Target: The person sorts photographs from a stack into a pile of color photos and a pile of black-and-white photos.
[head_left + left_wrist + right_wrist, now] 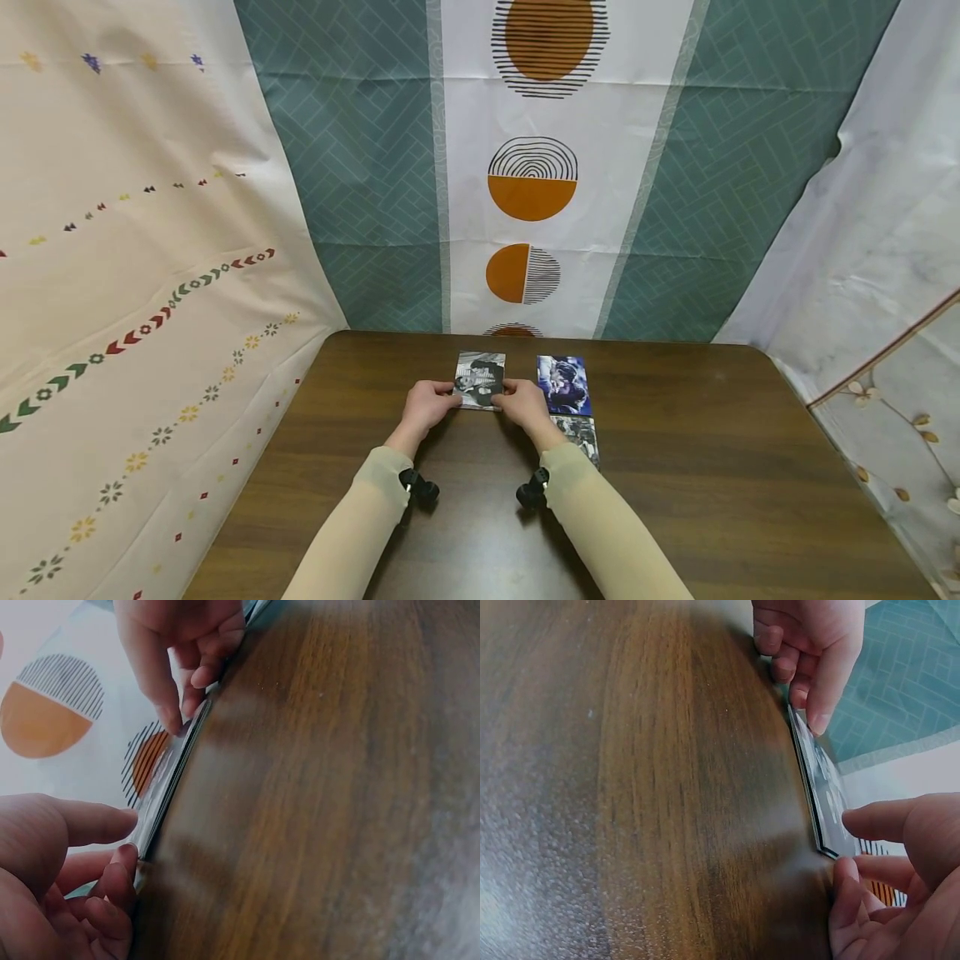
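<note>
Table (712,467) of dark wood spreads across the head view, and on its far part, left of centre, is a black-and-white card (480,375), grasped by both hands: the left hand (429,406) pinches its near left corner, the right hand (525,404) its near right corner. A blue card (564,386) lies just to the right, with a grey card (576,432) directly on its near side, partly hidden behind the right wrist. Beyond the far table edge hangs a green and white cloth (367,167) with orange and black circles. In the left wrist view, the left hand is near, its thumb above the card's edge and its fingers curled beside it; thin layers show along that edge. In the right wrist view, the right thumb presses the card's top, and the left hand pinches the opposite end.
</note>
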`<move>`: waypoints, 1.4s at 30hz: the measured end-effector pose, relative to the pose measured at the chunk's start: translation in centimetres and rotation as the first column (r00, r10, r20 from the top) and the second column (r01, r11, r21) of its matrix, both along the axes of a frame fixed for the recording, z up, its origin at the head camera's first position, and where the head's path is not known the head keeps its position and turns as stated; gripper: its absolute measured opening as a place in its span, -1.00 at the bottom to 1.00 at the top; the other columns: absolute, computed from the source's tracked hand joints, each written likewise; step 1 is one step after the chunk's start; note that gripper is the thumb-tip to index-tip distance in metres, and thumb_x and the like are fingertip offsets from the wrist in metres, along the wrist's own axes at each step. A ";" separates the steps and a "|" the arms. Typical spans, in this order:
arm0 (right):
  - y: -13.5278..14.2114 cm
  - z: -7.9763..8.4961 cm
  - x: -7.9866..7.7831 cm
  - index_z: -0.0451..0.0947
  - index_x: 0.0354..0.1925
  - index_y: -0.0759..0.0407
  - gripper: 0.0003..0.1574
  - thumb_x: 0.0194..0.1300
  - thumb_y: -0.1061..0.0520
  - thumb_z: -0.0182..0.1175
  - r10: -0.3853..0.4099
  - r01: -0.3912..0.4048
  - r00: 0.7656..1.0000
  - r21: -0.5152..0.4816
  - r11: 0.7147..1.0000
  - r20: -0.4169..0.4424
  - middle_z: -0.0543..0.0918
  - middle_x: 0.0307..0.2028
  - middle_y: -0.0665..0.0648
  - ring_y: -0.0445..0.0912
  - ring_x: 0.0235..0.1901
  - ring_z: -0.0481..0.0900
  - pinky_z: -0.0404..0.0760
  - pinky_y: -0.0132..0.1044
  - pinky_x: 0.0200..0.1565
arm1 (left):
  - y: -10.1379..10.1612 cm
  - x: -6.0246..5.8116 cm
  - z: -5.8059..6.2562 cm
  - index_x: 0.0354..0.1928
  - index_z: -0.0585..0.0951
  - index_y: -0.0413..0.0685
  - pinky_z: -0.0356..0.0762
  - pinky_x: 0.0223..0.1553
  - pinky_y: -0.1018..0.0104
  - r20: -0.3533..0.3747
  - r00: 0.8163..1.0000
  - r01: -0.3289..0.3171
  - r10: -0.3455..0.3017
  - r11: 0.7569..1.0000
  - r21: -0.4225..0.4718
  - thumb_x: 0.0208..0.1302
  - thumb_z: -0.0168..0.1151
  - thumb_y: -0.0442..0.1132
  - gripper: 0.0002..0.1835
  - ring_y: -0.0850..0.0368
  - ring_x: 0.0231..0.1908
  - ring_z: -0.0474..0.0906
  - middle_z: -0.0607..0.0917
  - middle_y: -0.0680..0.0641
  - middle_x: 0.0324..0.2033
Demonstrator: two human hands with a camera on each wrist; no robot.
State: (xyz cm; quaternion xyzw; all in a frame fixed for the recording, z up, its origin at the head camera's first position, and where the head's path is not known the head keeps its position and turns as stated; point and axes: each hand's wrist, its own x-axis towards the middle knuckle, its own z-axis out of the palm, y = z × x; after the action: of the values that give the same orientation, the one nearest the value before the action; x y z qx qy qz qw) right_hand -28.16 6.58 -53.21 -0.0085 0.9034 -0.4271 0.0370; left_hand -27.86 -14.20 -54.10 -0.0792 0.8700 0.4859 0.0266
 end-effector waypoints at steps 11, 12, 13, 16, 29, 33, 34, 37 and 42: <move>0.1 0.0 0.0 0.64 0.35 0.25 -0.35 0.32 0.15 0.42 -0.044 0.048 0.999 -0.126 0.991 0.031 0.78 -0.11 0.16 -0.05 -0.26 0.65 0.62 -0.16 -0.15 | 0.1 0.4 0.3 0.20 0.76 -0.23 0.60 0.18 -0.05 -0.003 1.000 -0.026 0.026 0.999 0.044 0.34 0.47 -0.23 -0.58 -0.20 0.20 0.61 0.73 -0.28 0.17; 0.1 0.0 0.0 0.64 0.34 0.26 -0.35 0.31 0.16 0.41 -0.049 0.052 0.998 -0.137 0.989 0.030 0.78 -0.12 0.16 -0.07 -0.29 0.64 0.61 -0.18 -0.17 | 0.1 0.4 0.4 0.20 0.76 -0.23 0.61 0.17 -0.05 0.001 1.000 -0.031 0.031 0.998 0.051 0.35 0.47 -0.23 -0.58 -0.19 0.19 0.61 0.73 -0.28 0.18; 0.1 0.0 0.0 0.65 0.34 0.25 -0.35 0.30 0.17 0.41 -0.055 0.058 0.998 -0.146 0.988 0.029 0.78 -0.12 0.15 -0.09 -0.30 0.64 0.61 -0.20 -0.18 | 0.1 0.4 0.4 0.20 0.76 -0.22 0.61 0.16 -0.04 0.004 0.999 -0.036 0.036 0.998 0.058 0.36 0.47 -0.23 -0.58 -0.17 0.17 0.61 0.73 -0.28 0.18; 0.1 0.0 0.0 0.66 0.31 0.27 -0.37 0.28 0.20 0.40 -0.075 0.077 0.997 -0.178 0.981 0.018 0.79 -0.12 0.17 -0.08 -0.29 0.66 0.61 -0.19 -0.16 | 0.2 0.5 0.5 0.21 0.76 -0.21 0.61 0.15 -0.03 0.002 0.999 -0.043 0.043 0.997 0.068 0.36 0.46 -0.22 -0.59 -0.16 0.16 0.61 0.72 -0.27 0.18; 0.3 0.8 0.7 0.66 0.30 0.28 -0.41 0.32 0.22 0.41 -0.098 0.099 0.995 -0.233 0.967 0.014 0.79 -0.03 0.26 0.07 -0.08 0.73 0.67 -0.10 -0.06 | 0.3 0.9 0.6 0.10 0.82 -0.18 0.70 -0.04 0.09 -0.031 0.997 -0.064 0.066 0.995 0.079 0.34 0.48 -0.19 -0.65 -0.08 -0.02 0.71 0.79 -0.23 0.07; 0.7 1.1 1.0 0.67 0.27 0.30 -0.45 0.32 0.21 0.42 -0.089 0.090 0.996 -0.252 0.963 0.016 0.80 -0.04 0.25 0.00 -0.19 0.74 0.67 -0.19 -0.18 | 0.4 1.4 0.9 0.09 0.82 -0.17 0.69 -0.17 0.19 -0.040 0.997 -0.059 0.063 0.994 0.087 0.34 0.49 -0.19 -0.67 0.00 -0.17 0.70 0.80 -0.21 0.02; 0.9 1.1 1.1 0.68 0.26 0.30 -0.46 0.33 0.21 0.42 -0.085 0.087 0.996 -0.262 0.961 0.018 0.80 -0.05 0.25 -0.02 -0.22 0.73 0.67 -0.22 -0.21 | 0.5 1.5 1.0 0.09 0.82 -0.17 0.68 -0.18 0.20 -0.044 0.997 -0.056 0.060 0.994 0.093 0.34 0.49 -0.19 -0.67 0.00 -0.18 0.70 0.80 -0.21 0.01; 1.6 1.2 1.3 0.69 0.23 0.31 -0.49 0.34 0.20 0.42 -0.067 0.067 0.998 -0.275 0.959 0.008 0.81 -0.07 0.24 -0.04 -0.25 0.74 0.64 -0.26 -0.26 | 0.6 1.9 1.2 0.11 0.81 -0.19 0.64 -0.25 0.26 -0.056 0.998 -0.034 0.041 0.991 0.127 0.33 0.50 -0.21 -0.65 0.04 -0.23 0.66 0.80 -0.18 -0.06; 3.2 1.1 1.8 0.69 0.22 0.32 -0.50 0.35 0.20 0.43 -0.027 0.024 1.000 -0.306 0.952 -0.004 0.81 -0.09 0.24 0.02 -0.13 0.74 0.62 -0.24 -0.20 | 1.1 2.4 1.5 0.16 0.78 -0.23 0.55 -0.39 0.34 -0.079 0.997 0.017 -0.002 0.981 0.192 0.32 0.50 -0.23 -0.60 0.13 -0.40 0.58 0.79 -0.11 -0.21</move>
State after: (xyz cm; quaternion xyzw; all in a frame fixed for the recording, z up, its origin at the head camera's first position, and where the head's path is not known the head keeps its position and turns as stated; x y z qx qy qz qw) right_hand -26.38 9.80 -52.08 -0.0041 0.8267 -0.5620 0.0261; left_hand -25.45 -13.15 -52.63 -0.0529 0.8198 0.5703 0.0024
